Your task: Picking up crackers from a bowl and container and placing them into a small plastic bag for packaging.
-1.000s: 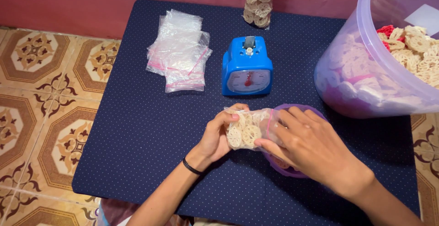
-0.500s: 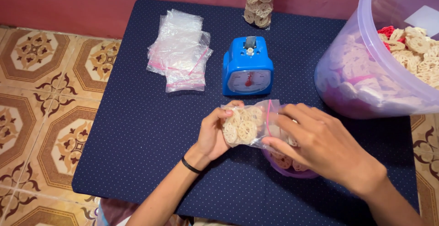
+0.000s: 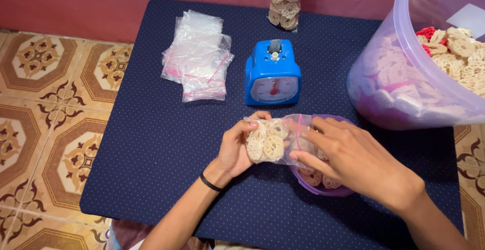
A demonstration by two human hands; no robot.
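A clear zip bag filled with pale lattice crackers lies sideways between my hands over a dark blue dotted table. My left hand grips its closed bottom end; a black band circles that wrist. My right hand pinches the bag's open end by the pink zip strip. Under my right hand sits a purple bowl with a few crackers in it.
A blue dial scale stands just beyond the bag. A stack of empty zip bags lies at the back left. A large translucent tub of crackers fills the right. A packed cracker bag stands at the far edge. Patterned floor tiles lie left.
The bag has been turned from upright over the bowl to lying sideways, and my right hand has shifted to its zip end, uncovering more of the purple bowl.
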